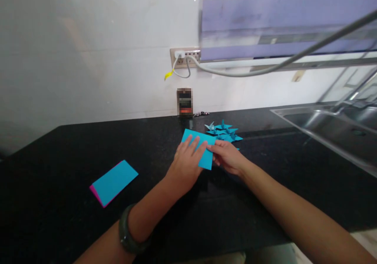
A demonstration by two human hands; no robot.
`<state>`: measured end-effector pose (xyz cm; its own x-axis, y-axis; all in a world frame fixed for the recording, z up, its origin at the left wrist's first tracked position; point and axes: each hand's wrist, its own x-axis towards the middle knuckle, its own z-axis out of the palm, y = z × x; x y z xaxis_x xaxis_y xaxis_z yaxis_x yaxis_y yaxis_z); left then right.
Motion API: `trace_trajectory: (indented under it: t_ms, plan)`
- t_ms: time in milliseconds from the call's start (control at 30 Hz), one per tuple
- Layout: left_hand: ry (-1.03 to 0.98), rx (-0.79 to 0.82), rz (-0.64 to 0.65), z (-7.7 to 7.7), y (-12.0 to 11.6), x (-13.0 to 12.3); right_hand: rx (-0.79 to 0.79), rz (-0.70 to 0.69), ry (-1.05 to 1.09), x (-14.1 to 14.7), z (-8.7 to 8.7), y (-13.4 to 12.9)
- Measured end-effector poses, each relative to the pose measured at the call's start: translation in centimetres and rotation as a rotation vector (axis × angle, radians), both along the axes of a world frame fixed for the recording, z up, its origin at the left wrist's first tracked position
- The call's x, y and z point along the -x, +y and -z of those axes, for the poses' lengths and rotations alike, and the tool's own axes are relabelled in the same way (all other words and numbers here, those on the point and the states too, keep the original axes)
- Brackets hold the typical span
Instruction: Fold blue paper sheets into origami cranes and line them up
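A square sheet of blue origami paper [207,159] is between my two hands, tilted above the dark counter. My left hand [187,158] lies over its near left part, the fingers stretched across the top face and the thumb out of sight. On the right edge of the sheet, my right hand [228,156] has a pinch, thumb on top and fingers beneath. Just beyond that hand sit several folded blue paper cranes [225,130], one paler than the others. To the left lies a stack of paper [115,183], blue on top with pink showing along its edges.
A black countertop [59,158] runs along a white wall. At the back a phone-like object [185,103], blurred out, leans upright with a beaded strap beside it. A socket [185,57] carries a plug and a thick grey cable [259,73]. A steel sink [332,126] is at right.
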<state>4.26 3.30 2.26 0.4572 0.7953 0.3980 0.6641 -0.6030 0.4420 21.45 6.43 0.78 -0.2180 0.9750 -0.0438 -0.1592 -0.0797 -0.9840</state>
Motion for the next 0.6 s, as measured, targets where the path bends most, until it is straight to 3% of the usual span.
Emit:
trace_trajectory:
  t_ms: [100, 167, 200, 300, 333, 467, 600]
  plan:
    - [-0.199, 0.131, -0.286, -0.9, 0.2, 0.8, -0.218, 0.138, -0.158, -0.9, -0.2, 0.4]
    - [-0.468, 0.356, -0.433, -1.6, 0.4, 1.4, -0.461, 0.207, -0.294, -1.3, -0.4, 0.5]
    - [-0.647, 0.53, -0.438, -1.8, 0.5, 1.6, -0.59, 0.207, -0.357, -1.4, -0.5, 0.4]
    - [-0.921, 1.186, -0.162, -2.0, 0.9, 1.8, -0.909, 0.088, -0.529, -1.6, -0.4, -0.1]
    - [-0.96, 1.289, -0.075, -1.8, 1.1, 1.8, -0.979, 0.032, -0.582, -1.6, -0.3, -0.2]
    - [-1.126, 1.231, -0.136, -0.9, 1.7, 1.8, -1.144, -0.092, -0.742, -1.7, 0.1, -0.4]
    - [-1.18, 1.181, -0.128, -0.4, 1.7, 2.2, -1.145, -0.143, -0.777, -1.7, 0.1, -0.4]
